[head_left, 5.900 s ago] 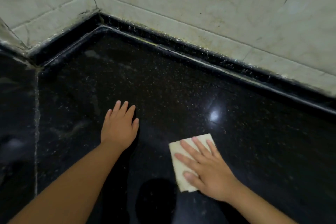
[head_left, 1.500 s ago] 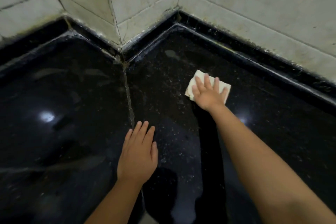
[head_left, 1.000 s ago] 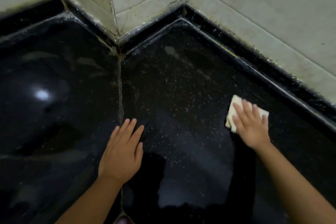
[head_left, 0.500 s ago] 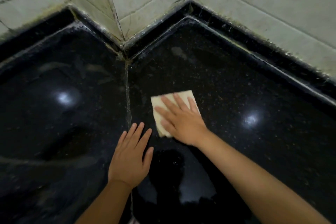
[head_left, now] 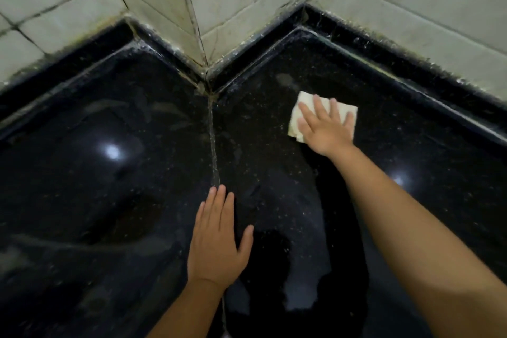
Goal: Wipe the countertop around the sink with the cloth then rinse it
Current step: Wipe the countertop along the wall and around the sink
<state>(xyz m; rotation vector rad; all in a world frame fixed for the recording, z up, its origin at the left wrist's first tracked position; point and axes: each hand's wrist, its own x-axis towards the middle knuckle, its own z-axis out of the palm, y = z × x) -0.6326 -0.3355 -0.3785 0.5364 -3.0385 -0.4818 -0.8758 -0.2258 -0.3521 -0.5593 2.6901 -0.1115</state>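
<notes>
The cloth (head_left: 297,121) lies flat under the right hand (head_left: 325,129), whose fingers (head_left: 318,107) are spread straight and press it onto the surface (head_left: 274,186); its long axis runs across them. The left hand (head_left: 218,239) rests flat, fingers straight, well short of the cloth. Unwiped surface lies just beyond the right fingertips, toward the wall (head_left: 411,8).

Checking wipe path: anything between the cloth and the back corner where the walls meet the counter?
Nothing visible. The right hand presses flat on the cloth, and bare black countertop runs from it to the corner. The left hand rests flat nearer the person, by the seam, off that path.
</notes>
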